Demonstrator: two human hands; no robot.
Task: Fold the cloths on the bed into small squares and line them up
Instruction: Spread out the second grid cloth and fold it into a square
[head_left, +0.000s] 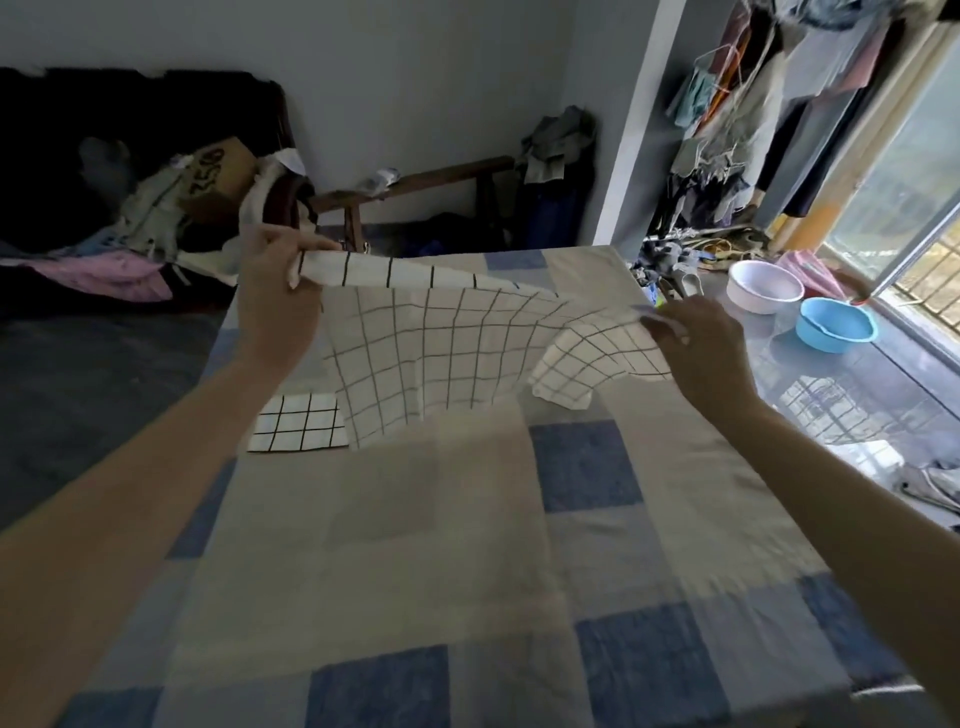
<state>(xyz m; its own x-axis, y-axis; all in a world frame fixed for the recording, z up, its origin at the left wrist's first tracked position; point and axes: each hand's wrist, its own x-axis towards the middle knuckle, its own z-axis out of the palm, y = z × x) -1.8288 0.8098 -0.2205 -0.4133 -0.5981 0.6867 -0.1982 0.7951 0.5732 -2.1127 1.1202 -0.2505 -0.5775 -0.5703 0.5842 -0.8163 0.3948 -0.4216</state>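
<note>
Your left hand (278, 291) and right hand (698, 338) each pinch a top corner of the checked cloth (441, 343), stretched left-to-right above the bed (415, 545), with the folded square (298, 428) lying nearer your left.

both hands (280, 291) (701, 343) hold a checked cloth (441, 353) above the bed (467, 545).

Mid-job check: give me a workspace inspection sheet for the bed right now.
Surface: bed, blue and beige check cover, mostly bare.
Job's things: grid cloth held up, hanging; folded square lying at the left.
Clutter: clothes pile beyond the bed.
Grippers: left hand and right hand each pinch a top corner.
Cables: nothing seen.
Surroundings: white basin, blue basin, hanging laundry, window.
</note>
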